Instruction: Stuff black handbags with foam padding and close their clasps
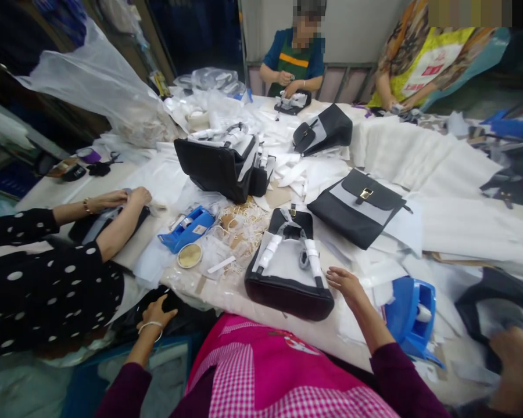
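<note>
A black and grey backpack (287, 284) lies in front of me at the table's edge, its straps wrapped in white material. My right hand (345, 283) is just right of it, fingers spread, holding nothing visible. Low on the left, my left hand (157, 313), with a white bangle on the wrist, is beside dark material (185, 325) below the table edge. Its thumb and fingers are apart; whether it touches the material is unclear. Behind the near bag stands another black bag (211, 168), and to its right lies a grey and black backpack (361, 203) with a gold clasp.
Blue tape dispensers (192, 227) (412, 316) sit left and right of the near bag. A round tin (189, 255) and a heap of strings (244, 229) are nearby. White sheets (453, 226) cover the right side. Co-workers' hands work at left, right and across the table.
</note>
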